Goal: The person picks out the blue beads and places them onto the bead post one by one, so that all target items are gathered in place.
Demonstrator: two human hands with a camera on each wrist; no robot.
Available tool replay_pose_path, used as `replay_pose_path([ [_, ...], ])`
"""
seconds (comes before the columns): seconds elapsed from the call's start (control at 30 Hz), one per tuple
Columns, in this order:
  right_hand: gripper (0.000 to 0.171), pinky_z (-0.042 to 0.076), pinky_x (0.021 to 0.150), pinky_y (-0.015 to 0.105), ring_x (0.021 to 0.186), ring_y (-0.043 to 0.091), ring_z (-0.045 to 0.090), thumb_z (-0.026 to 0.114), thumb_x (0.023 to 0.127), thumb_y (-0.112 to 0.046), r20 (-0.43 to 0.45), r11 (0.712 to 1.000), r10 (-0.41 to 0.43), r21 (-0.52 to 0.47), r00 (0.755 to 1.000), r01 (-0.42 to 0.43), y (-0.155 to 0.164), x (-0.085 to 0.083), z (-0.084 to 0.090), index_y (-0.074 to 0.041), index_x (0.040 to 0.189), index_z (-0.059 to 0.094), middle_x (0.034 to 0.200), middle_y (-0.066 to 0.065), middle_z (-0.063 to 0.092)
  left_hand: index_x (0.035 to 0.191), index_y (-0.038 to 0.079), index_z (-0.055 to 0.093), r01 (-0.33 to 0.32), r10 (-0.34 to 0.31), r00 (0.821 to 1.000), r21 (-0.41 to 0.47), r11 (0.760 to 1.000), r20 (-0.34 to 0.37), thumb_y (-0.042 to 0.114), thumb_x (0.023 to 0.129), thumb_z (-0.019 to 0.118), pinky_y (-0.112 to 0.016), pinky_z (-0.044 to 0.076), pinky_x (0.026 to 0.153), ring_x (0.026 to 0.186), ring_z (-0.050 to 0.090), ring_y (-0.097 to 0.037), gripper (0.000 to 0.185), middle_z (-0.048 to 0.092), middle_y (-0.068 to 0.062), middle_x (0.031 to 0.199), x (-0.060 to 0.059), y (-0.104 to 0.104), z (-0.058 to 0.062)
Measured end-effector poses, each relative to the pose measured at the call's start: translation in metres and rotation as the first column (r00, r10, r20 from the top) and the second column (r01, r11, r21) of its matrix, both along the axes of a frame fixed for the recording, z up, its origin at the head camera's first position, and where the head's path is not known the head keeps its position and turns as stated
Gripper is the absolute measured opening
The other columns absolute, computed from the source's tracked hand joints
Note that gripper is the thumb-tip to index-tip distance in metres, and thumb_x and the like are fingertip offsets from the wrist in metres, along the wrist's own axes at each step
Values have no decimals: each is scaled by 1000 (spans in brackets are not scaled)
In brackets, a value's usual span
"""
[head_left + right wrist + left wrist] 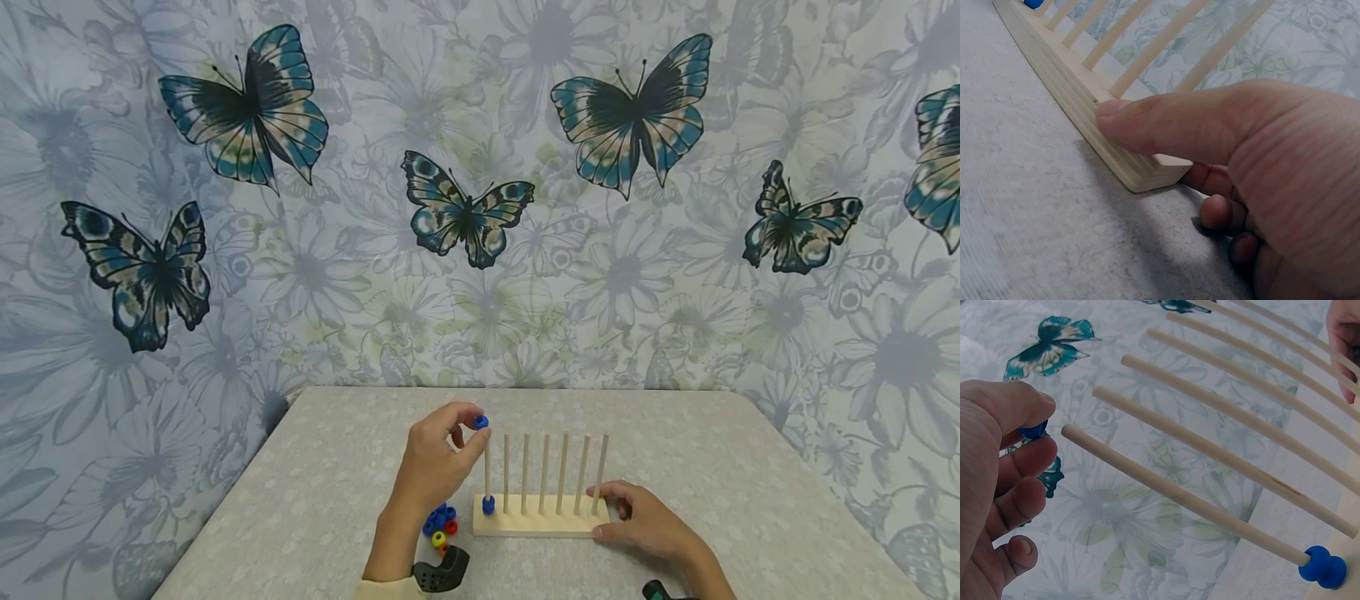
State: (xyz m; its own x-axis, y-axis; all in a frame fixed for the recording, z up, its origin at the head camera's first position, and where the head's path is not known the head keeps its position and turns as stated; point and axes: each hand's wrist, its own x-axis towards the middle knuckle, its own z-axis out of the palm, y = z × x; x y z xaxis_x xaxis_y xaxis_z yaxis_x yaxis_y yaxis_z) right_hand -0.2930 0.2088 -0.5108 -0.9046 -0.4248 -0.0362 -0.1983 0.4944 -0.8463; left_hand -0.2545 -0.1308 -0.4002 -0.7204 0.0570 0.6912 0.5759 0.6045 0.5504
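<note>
Only the left-wrist view shows a gap between the blue bead and the end peg's tip. The left hand, raised, pinches the bead; the right hand grips the rack's other end, thumb in front.

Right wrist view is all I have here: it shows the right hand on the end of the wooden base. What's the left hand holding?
Observer: In the head view, the left hand pinches a blue bead.

Operator: Is that bead threaded onto anything yet?

Observer: No; the left wrist view shows a gap between it and the tip of the end peg.
</note>
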Motion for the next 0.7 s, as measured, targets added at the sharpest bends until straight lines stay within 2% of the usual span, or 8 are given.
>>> replay_pose_path([
  [0.47,57,34,62,27,79,16,41,86,77,-25,20,1000,-10,-28,1000,11,-1,-1,0,-12,129,65,90,7,50,106,24,70,5,-4,1000,-55,998,1,22,89,77,-20,47,59,68,56,-8,18,68,14,92,0,1,-2],
  [0.7,57,35,63,26,78,15,41,86,77,-25,8,1000,-4,-26,1000,4,0,-1,-1,-12,129,65,89,7,50,106,23,71,6,-3,999,-71,997,43,24,90,76,-20,47,59,68,54,-4,17,67,16,91,-1,2,-3],
])
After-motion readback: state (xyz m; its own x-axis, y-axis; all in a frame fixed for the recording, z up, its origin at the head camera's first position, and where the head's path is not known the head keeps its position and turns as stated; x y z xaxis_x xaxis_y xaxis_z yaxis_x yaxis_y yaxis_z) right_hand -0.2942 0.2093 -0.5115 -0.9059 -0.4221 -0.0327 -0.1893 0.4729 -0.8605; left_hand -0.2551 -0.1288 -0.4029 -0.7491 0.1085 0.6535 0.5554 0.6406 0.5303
